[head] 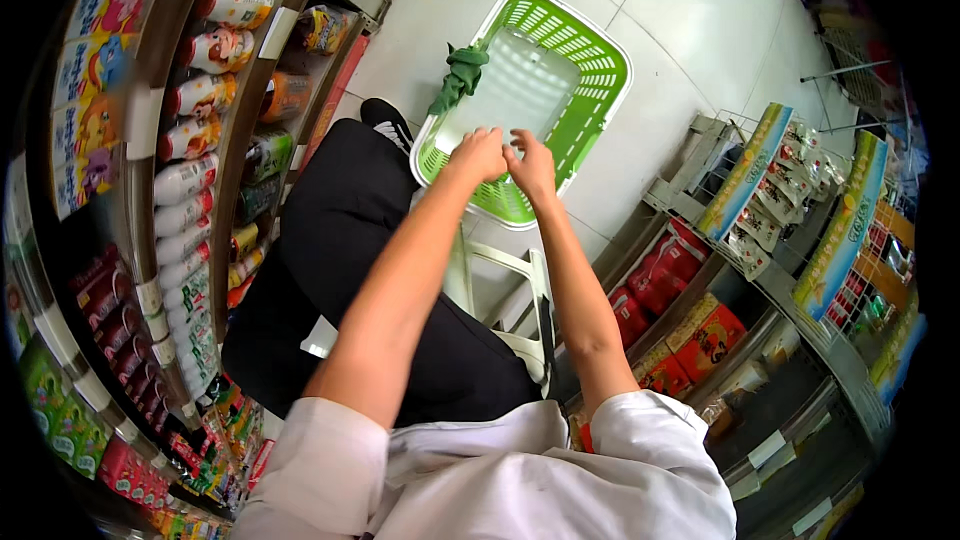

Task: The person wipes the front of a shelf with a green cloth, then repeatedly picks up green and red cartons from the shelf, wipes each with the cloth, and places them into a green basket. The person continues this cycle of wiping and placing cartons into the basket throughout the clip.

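A green plastic shopping basket with a white rim stands on the floor before me. Over its near end my left hand and my right hand are close together, with fingers bent. The curled fingers of my left hand hide whether it holds anything. Between the thumb and fingers of my right hand a gap shows, with nothing seen in it. A pale, whitish surface covers the inside bottom of the basket; its material is unclear. On the basket's left rim hangs a crumpled dark green cloth.
Shelves on the left carry white bottles and cartoon-printed packs. To the right a low rack bears red packages and small hanging sachets. A pale plastic stool or chair is beneath me. White floor tiles extend beyond the basket.
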`<control>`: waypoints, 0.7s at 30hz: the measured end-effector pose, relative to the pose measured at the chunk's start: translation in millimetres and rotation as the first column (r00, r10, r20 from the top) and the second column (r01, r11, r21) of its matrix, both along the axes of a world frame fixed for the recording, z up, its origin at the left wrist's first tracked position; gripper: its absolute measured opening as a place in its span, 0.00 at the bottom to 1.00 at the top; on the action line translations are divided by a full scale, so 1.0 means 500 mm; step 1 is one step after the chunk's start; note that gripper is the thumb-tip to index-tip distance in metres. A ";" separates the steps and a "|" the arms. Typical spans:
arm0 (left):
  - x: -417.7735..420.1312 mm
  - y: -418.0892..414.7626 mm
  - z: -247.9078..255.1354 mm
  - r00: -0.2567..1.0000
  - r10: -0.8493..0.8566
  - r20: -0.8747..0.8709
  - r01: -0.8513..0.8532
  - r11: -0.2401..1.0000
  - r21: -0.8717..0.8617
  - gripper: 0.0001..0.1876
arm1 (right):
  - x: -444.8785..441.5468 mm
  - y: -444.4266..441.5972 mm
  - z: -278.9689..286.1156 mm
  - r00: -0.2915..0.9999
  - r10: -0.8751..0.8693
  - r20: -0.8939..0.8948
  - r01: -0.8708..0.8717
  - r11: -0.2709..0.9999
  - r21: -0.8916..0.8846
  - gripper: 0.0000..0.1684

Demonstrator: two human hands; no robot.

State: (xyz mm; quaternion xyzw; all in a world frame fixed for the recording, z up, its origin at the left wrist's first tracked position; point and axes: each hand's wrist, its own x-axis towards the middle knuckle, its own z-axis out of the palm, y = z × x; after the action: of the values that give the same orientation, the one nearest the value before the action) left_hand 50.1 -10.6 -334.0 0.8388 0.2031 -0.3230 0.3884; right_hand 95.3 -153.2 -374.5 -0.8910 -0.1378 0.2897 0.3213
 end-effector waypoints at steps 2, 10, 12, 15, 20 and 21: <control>-0.035 -0.027 -0.063 0.989 0.043 -0.138 -0.045 0.999 -0.007 0.24 | -0.056 -0.035 -0.091 0.999 0.029 -0.037 -0.035 0.984 -0.173 0.29; -0.070 0.032 -0.106 0.978 0.011 -0.208 -0.031 0.995 -0.095 0.35 | -0.144 0.001 -0.185 0.989 0.083 -0.124 -0.132 0.873 -0.470 0.39; -0.068 0.005 -0.146 0.970 0.064 -0.235 -0.095 0.988 -0.122 0.34 | -0.132 0.010 -0.178 0.985 0.068 -0.158 -0.135 0.876 -0.463 0.34; -0.045 -0.037 -0.152 0.953 0.044 -0.300 -0.108 0.974 -0.199 0.36 | -0.107 -0.014 -0.226 0.968 0.124 -0.217 -0.209 0.877 -0.432 0.29; -0.034 -0.047 -0.191 0.914 -0.059 -0.400 -0.056 0.961 -0.270 0.36 | -0.091 -0.022 -0.223 0.915 0.371 -0.160 -0.404 0.834 -0.376 0.22; -0.036 -0.043 -0.189 0.908 -0.063 -0.414 -0.055 0.962 -0.267 0.36 | -0.090 -0.025 -0.214 0.918 0.382 -0.107 -0.394 0.845 -0.361 0.21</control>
State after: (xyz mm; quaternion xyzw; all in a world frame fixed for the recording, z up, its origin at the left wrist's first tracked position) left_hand 32.2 -32.0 -428.7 0.6888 0.2333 -0.5208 0.4471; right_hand 50.2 -165.8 -481.6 -0.8849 -0.2519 0.3831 0.0816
